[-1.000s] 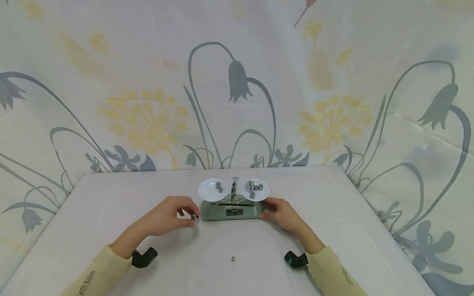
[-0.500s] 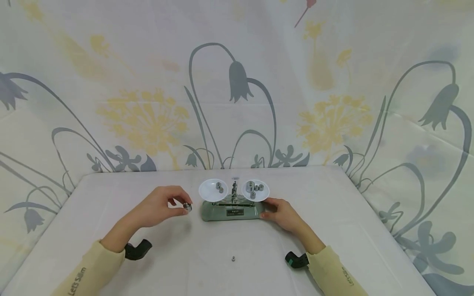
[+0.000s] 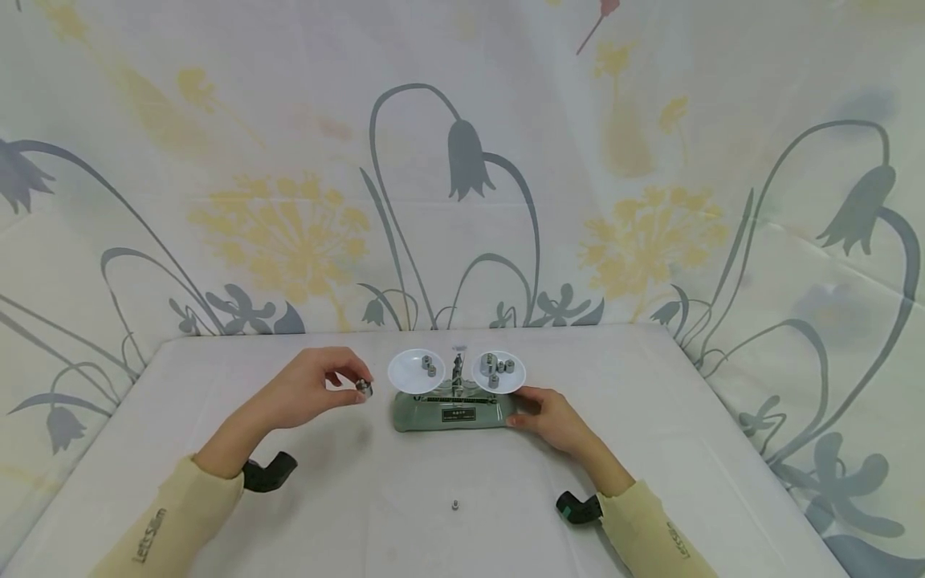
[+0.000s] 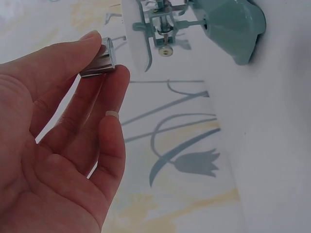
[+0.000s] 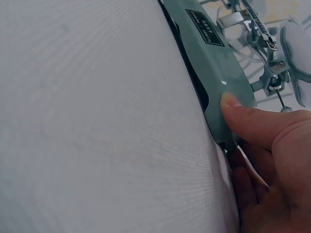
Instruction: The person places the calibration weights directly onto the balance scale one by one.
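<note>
Between thumb and fingertips my left hand point(image 3: 307, 389) pinches a shiny metal balance weight point(image 4: 99, 64), held in the air just left of the balance scale. The green base point(image 3: 419, 413) of this two-pan scale stands on the table. My right hand point(image 3: 552, 419) grips its right end, the thumb on the front face in the right wrist view and the fingers partly hidden behind. Two small weights lie in the white left pan point(image 3: 403, 373). Several more sit in the white right pan point(image 3: 515, 382).
One tiny metal weight point(image 3: 455, 505) lies on the white tablecloth point(image 3: 405, 530) in front of the scale. A flower-patterned cloth point(image 3: 462, 241) hangs behind the table. Dark wrist devices point(image 3: 269, 472) show at both sleeves.
My left hand has shifted left and farther back, carrying the weight away from the base's left end. The right hand and the scale have stayed in place.
</note>
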### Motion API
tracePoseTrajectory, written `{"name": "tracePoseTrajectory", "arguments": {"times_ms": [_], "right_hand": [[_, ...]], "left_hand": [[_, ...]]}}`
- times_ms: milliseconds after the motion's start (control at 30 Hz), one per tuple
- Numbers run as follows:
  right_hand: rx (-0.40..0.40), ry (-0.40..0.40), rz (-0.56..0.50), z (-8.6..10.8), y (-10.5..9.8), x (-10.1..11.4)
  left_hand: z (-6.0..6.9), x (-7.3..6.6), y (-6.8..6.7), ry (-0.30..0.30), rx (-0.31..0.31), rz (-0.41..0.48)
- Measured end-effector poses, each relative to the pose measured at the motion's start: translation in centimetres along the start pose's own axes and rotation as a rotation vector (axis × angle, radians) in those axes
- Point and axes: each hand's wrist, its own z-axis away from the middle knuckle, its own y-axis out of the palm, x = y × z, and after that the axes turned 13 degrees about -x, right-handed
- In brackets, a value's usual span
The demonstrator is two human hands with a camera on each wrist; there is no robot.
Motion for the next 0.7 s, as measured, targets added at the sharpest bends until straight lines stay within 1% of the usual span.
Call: {"name": "tracePoseTrajectory", "arguments": {"times_ms": [167, 300, 467, 633, 700], "right_hand": [[-0.009, 0.008, 0.006, 0.0, 0.0, 0.0], [-0.012, 0.008, 0.008, 0.0, 0.0, 0.0], [-0.01, 0.006, 0.005, 0.0, 0.0, 0.0], [-0.007, 0.003, 0.004, 0.1, 0.0, 0.2], [-0.006, 0.0, 0.008, 0.1, 0.0, 0.3]], "left_hand": [[-0.5, -0.4, -0.2, 0.011, -0.001, -0.005], [-1.0, -0.8, -0.4, 0.037, -0.007, -0.008], [-1.4, -1.1, -0.6, 0.056, 0.001, -0.026], [-1.8, -1.4, -0.6, 0.059, 0.013, -0.034], [-2.1, -1.5, -0.5, 0.051, 0.024, -0.033]]}}
